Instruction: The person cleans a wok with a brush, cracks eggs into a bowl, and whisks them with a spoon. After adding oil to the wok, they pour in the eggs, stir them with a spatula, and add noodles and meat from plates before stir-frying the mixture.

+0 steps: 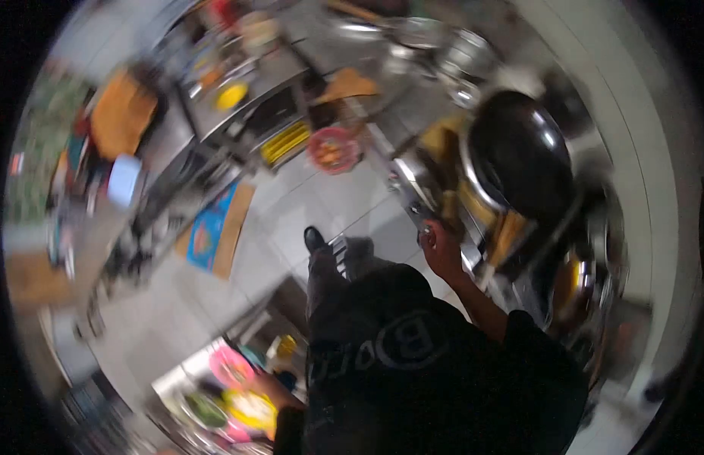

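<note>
My right hand (pixel 439 246) is at the front edge of the stove counter, its fingers curled at a small knob or fitting that is too blurred to name. Beyond it lie a large dark wok (pixel 523 152) and a shiny metal pot (pixel 418 178). At the lower left, my left hand (pixel 272 390) is beside a pink bowl (pixel 232 367), smeared by motion, so its fingers cannot be told. Close to that hand are a yellow container with white contents (pixel 252 408) and a bowl of something green (pixel 205 409).
A pink basket (pixel 334 150) and a yellow crate (pixel 285 143) stand past the tiled floor. Blue-printed cardboard (pixel 212 235) lies on the floor at the left. Metal pots (pixel 467 57) stand at the upper right. A steel table holds a yellow bowl (pixel 232 95).
</note>
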Tool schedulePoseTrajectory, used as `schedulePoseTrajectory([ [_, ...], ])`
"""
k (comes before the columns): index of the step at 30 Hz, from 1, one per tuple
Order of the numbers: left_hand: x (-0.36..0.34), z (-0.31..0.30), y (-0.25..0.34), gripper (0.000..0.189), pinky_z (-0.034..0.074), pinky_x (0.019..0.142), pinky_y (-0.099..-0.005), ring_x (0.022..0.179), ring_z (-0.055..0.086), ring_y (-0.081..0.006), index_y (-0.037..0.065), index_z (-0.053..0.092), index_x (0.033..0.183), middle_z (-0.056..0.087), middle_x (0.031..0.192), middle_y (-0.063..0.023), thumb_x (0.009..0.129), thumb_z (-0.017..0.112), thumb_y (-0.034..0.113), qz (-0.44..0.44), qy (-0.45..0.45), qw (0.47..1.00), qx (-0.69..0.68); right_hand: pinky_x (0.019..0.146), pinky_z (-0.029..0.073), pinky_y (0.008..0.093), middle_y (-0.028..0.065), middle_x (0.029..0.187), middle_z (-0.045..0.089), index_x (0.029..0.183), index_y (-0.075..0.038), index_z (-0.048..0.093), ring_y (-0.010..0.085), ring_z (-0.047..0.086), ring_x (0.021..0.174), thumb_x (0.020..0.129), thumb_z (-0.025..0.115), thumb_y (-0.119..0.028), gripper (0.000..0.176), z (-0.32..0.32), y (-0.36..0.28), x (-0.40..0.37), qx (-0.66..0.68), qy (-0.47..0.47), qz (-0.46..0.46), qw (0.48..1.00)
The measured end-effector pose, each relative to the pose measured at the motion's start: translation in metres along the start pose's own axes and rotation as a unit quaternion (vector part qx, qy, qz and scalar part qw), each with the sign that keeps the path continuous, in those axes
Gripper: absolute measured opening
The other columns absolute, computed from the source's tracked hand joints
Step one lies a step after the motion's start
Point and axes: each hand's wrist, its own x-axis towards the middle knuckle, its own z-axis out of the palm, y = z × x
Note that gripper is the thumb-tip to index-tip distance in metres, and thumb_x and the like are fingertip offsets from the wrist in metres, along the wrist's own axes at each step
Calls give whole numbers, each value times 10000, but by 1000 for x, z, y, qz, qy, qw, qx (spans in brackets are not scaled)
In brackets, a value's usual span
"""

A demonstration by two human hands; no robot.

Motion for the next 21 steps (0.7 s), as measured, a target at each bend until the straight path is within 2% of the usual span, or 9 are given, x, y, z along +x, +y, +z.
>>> schedulePoseTrajectory([
  [4, 12, 46, 25, 519, 460, 451, -324, 561, 582, -216, 8, 601, 1116, 620, 785, -124, 981, 434, 481, -55, -26, 997, 54, 736, 502, 390, 148, 1029, 622, 1137, -47, 543, 287, 622, 884, 858, 618, -91, 292, -34, 40, -46, -4, 280, 47, 959],
  [6, 2, 76, 36, 535, 454, 444, -327, 559, 577, -220, 11, 593, 1136, 621, 795, -126, 972, 444, 498, -86, -48, 993, 66, 821, 491, 454, 202, 1200, 545, 1174, -25, 494, 348, 564, 1045, 837, 619, -125, 373, -45, 86, -73, -141, 407, 134, 893],
  [9, -31, 144, 66, 561, 445, 434, -332, 556, 571, -227, 16, 582, 1165, 623, 809, -130, 959, 458, 523, -99, -120, 983, 94, 882, 464, 513, 248, 1289, 474, 1241, -5, 403, 386, 466, 1197, 813, 631, -217, 529, -35, 138, -102, -213, 384, 368, 820],
  [11, -69, 206, 97, 581, 439, 427, -336, 554, 567, -232, 20, 575, 1185, 624, 819, -133, 951, 467, 540, -72, -197, 972, 108, 868, 473, 527, 299, 1245, 493, 1292, 7, 328, 430, 522, 1130, 797, 638, -310, 664, -5, 188, -119, -148, 164, 403, 888],
  [14, -210, 235, 197, 466, 361, 410, -247, 441, 414, -97, -5, 565, 1050, 408, 547, 5, 1023, 394, 427, 196, -392, 896, -71, 872, 467, 554, 304, 1140, 550, 1296, -13, 321, 475, 564, 1032, 793, 630, -307, 659, -3, 167, -121, -16, 198, 421, 885],
  [15, -234, 246, 225, 452, 359, 416, -240, 456, 410, -95, 0, 533, 1073, 417, 567, 6, 1019, 407, 430, 213, -458, 860, -71, 681, 537, 496, 237, 923, 626, 1272, -32, 354, 398, 641, 722, 823, 606, -256, 561, 9, 173, -122, -87, 268, 373, 884],
  [16, -249, 260, 247, 444, 358, 422, -233, 471, 407, -93, 4, 502, 1097, 427, 587, 6, 1016, 420, 434, 228, -521, 820, -69, 681, 537, 496, 237, 923, 626, 1272, -32, 354, 398, 641, 722, 823, 606, -256, 561, 11, 182, -130, -85, 270, 380, 880],
  [18, -274, 297, 276, 425, 364, 438, -232, 500, 423, -92, 16, 504, 1088, 450, 620, 2, 1018, 418, 427, 262, -543, 796, -56, 432, 498, 381, 133, 746, 620, 1276, -59, 364, 243, 600, 506, 864, 570, -185, 478, 18, 190, -147, 400, 279, 472, 735],
  [21, -328, 351, 311, 377, 381, 472, -234, 553, 451, -91, 41, 508, 1074, 487, 680, -6, 1021, 421, 404, 311, -605, 732, -50, 304, 400, 282, 76, 648, 570, 1147, -42, 458, 141, 506, 394, 906, 514, -105, 256, 62, 144, -173, 316, 388, 427, 753],
])
